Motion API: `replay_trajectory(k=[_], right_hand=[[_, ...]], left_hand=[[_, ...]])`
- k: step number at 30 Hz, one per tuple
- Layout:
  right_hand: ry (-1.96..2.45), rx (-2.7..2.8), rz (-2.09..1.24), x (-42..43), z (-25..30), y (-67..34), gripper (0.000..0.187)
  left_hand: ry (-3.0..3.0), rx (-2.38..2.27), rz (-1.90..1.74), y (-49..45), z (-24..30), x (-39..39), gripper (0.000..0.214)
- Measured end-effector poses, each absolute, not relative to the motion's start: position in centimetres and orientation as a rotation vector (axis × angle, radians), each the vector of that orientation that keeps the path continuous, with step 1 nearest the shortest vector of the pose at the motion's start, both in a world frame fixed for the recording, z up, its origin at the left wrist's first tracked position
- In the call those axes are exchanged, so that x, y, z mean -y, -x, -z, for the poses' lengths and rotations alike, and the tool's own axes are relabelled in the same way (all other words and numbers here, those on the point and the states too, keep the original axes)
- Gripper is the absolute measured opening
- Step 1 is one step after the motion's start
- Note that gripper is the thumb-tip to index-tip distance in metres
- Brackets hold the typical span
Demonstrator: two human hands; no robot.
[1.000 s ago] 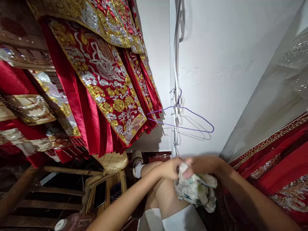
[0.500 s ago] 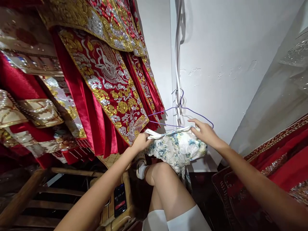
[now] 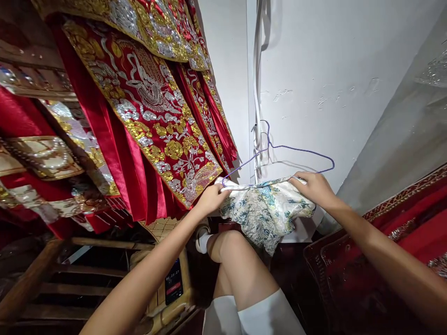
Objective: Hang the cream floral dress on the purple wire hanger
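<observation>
A floral garment (image 3: 268,209), white with blue-green and yellow print, hangs in folds between my two hands. Its top edge is stretched taut. My left hand (image 3: 213,197) pinches the left end of that edge, and my right hand (image 3: 312,186) grips it near the right end. A purple wire hanger (image 3: 300,149) hangs by its hook in front of the wall. Its left corner meets the garment beside my left fingers, while the right corner sticks out past my right hand. Folds and fingers hide part of the hanger's lower bar.
Red robes with gold and silver embroidery (image 3: 164,125) hang close on the left. White cords (image 3: 257,83) run down the white wall (image 3: 314,56). A phone (image 3: 173,284) showing a timer lies on a bamboo seat (image 3: 181,309). Red beaded fabric (image 3: 412,228) is at right.
The hanger has swung right, its left corner now at the garment's left end. My right hand has moved right and closed its fingers on the edge, and the garment is spread wider.
</observation>
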State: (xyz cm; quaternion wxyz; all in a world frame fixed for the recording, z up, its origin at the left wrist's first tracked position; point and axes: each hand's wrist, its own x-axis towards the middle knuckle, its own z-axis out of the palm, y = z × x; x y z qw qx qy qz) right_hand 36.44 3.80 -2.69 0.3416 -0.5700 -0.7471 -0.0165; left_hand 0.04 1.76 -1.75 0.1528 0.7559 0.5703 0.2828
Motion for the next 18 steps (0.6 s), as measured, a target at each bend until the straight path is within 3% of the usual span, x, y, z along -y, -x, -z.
replay_trajectory(k=[8,13,18], right_hand=[[1.431,2.038,-0.167,-1.3,1.5,-35.8,0.029],[1.44,2.172,-0.146,-0.3,2.4,-34.3,0.042],[1.454,2.183,-0.174,0.1,2.9,-33.1,0.052]], left_hand=[[-2.213,-1.518,-1.265,-2.8,-1.4,-3.3,0.003],[-2.385,-1.276,-1.27,-4.0,-2.3,-5.3,0.03],[-2.452,-1.415,-1.262,-6.1,-3.3,-5.5,0.033]])
